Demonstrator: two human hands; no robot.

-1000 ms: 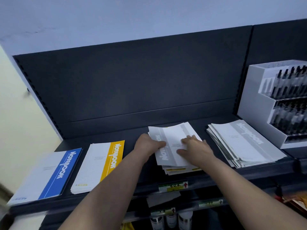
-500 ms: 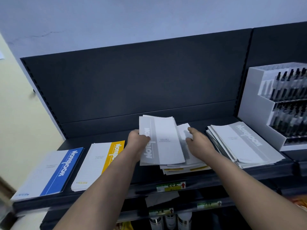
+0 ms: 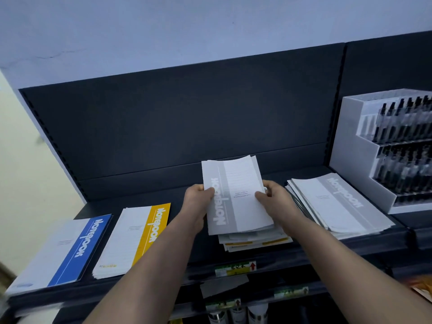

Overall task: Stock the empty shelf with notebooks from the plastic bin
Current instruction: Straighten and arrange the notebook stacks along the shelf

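I hold a small stack of grey-striped notebooks [image 3: 240, 202] tilted up over the dark shelf [image 3: 187, 253]. My left hand [image 3: 197, 202] grips its left edge and my right hand [image 3: 275, 199] grips its right edge. Beneath it lies a messy pile of notebooks [image 3: 254, 242] with yellow strips showing. A blue notebook stack [image 3: 67, 249] and a yellow notebook stack [image 3: 135, 237] lie flat at the left, and a fanned grey notebook stack [image 3: 336, 204] lies at the right. The plastic bin is out of view.
A white display box of black pens [image 3: 392, 150] stands at the shelf's right end. Price labels [image 3: 235, 268] run along the shelf's front edge, and bottles [image 3: 236, 315] stand on the shelf below. A pale wall borders the left side.
The grey notebooks have been lifted off the pile, turned straighter and squared between both hands. My right hand moved from lying on the pile to gripping the stack's right edge.
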